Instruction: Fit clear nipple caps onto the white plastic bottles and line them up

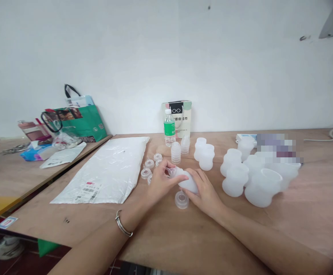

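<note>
You hold one frosted white container (191, 186) near the centre of the frame, tilted above the desk (155, 240), its narrower end toward the left. Your right hand (206, 191) wraps its body, fingers curled around it, apparently to steady it. Your left hand (160, 178) seems to pinch a small clear piece (172, 172) at that end, its thumb lying across the container; the exact contact is partly hidden.

The parts look sorted by kind, probably so each stays within reach. One clear ring cap (181, 200) sits just below your hands. Left of centre lie at least five smaller clear caps (146, 173), some half covered by your left hand. Beyond are two stacks of clear cups (176, 154), then two white containers (206, 157) close together. At right stand at least six more containers (260, 190); overlap prevents an exact count. One white mailer (106, 168) fills the left.
</note>
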The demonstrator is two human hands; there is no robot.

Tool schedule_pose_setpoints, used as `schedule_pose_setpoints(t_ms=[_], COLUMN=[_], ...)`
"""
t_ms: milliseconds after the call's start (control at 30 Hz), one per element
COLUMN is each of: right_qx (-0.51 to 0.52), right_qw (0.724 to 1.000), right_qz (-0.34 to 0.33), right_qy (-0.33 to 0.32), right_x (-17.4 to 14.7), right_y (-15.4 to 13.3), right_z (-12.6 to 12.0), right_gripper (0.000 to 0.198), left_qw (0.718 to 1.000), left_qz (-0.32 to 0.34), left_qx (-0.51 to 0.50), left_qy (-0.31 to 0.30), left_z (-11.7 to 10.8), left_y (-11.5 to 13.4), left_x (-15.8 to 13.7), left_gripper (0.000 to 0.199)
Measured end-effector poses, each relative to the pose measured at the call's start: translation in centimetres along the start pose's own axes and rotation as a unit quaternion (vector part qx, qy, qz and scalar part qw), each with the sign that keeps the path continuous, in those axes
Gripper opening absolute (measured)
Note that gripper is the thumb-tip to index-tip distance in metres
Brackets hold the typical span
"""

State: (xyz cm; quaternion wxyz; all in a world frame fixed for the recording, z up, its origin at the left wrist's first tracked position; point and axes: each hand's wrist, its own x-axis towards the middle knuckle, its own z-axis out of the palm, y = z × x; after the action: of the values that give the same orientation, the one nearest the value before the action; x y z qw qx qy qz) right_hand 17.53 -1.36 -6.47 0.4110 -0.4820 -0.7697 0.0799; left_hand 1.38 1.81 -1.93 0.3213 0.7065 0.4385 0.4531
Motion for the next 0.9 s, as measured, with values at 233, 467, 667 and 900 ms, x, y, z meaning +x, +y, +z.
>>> schedule_pose_setpoints(t_ms=[233,467,667,900], right_qx=[0.096,0.157,0.165,0.167], right_qw=[0.995,0.985,0.985,0.985], right_qz=[0.036,0.048,0.051,0.039], right_qy=[0.017,0.044,0.021,0.020], right_x=[0.1,-0.1,-0.2,-0.3], right_y=[-0.2,-0.4,-0.5,-0.7], right_z=[-0.4,-0.7,-0.8,-0.9], right_gripper=[0.046,0.049,0.048,0.047], left_qw=[0.981,0.986,0.989,0.988], left_qz=[0.118,0.126,0.132,0.143], left_qx=[-0.114,-0.111,-0.059,-0.049], left_qy=[-0.106,0.004,-0.023,-0.010], left_z=[-0.8,-1.3,-1.2,-1.3], left_y=[-0.6,-1.9,-1.8,-1.5], left_x=[0.3,1.5,1.3,1.0], left_gripper=[0.058,0.042,0.058,0.056])
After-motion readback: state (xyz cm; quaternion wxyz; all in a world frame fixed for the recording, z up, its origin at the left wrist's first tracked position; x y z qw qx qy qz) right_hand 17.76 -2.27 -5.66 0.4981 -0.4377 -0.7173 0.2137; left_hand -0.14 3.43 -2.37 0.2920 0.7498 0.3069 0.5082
